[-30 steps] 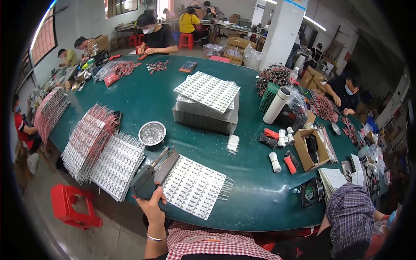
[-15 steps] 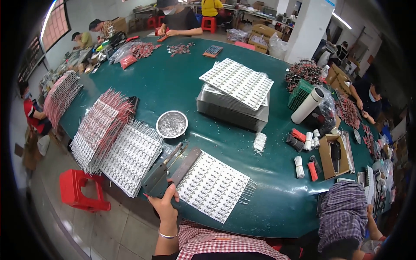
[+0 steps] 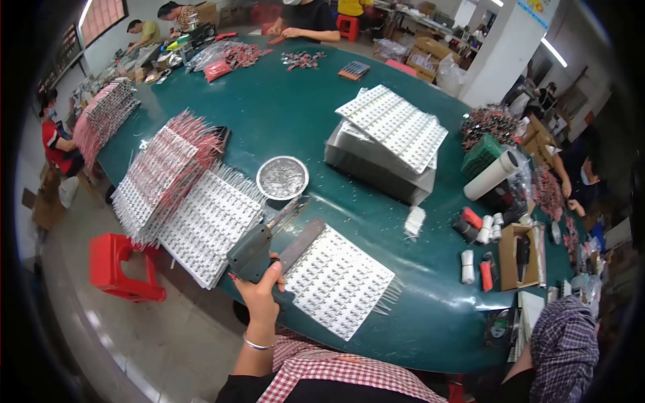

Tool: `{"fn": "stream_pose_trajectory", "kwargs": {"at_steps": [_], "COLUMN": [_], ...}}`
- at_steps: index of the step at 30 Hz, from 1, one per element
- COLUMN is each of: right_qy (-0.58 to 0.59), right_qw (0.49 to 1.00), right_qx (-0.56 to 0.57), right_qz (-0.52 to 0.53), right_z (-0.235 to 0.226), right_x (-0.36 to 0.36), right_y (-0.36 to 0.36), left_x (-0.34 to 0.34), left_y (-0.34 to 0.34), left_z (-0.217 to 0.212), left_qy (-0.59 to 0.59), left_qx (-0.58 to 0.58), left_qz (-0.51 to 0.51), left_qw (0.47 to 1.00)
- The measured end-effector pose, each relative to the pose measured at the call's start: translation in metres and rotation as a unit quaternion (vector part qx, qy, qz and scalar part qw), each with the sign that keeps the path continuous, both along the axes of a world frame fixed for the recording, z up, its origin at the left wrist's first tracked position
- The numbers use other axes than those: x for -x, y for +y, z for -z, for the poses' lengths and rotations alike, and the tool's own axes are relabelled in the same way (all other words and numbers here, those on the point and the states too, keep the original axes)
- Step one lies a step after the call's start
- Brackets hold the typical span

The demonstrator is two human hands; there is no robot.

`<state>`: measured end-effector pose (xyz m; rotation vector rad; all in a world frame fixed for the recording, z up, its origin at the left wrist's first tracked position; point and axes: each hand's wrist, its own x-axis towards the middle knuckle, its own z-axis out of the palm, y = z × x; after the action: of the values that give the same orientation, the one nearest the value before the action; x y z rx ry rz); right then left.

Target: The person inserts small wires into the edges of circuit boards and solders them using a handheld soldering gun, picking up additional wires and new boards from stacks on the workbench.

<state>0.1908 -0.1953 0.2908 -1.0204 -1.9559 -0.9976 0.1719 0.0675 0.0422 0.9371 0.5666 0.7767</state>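
1. The left hand (image 3: 259, 295) is closed around a grey hand tool (image 3: 252, 252), at the near edge of the green tabletop (image 3: 295, 127);
2. the tool sits just beside a white component panel (image 3: 336, 282);
3. the right hand is out of view.

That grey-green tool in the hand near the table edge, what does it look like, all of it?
The tool is a chunky grey-green body that looks like metal or hard plastic, with a long thin silvery nose pointing up and right toward the round metal bowl. The left hand grips its lower end, thumb beside it. It lies tilted over the green table edge, between two white panels with wires.
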Motion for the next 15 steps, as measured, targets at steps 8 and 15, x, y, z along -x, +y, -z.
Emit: {"fn": "stream_pose_trajectory", "kwargs": {"at_steps": [8,15], "right_qy": [0.103,0.36], "right_qw": [0.987,0.907], "right_qx": [0.125,0.218], "right_qz": [0.004,0.016], "right_z": [-0.026,-0.019], "right_x": [-0.003,-0.027], "right_y": [0.008,-0.019], "left_x": [-0.003,0.008], "left_y": [-0.005,-0.012], "left_z": [-0.004,-0.005], "left_qy": [-0.018,-0.009], "left_qx": [0.005,-0.005], "left_qz": [-0.011,-0.025], "left_qw": [1.0,1.0]}}
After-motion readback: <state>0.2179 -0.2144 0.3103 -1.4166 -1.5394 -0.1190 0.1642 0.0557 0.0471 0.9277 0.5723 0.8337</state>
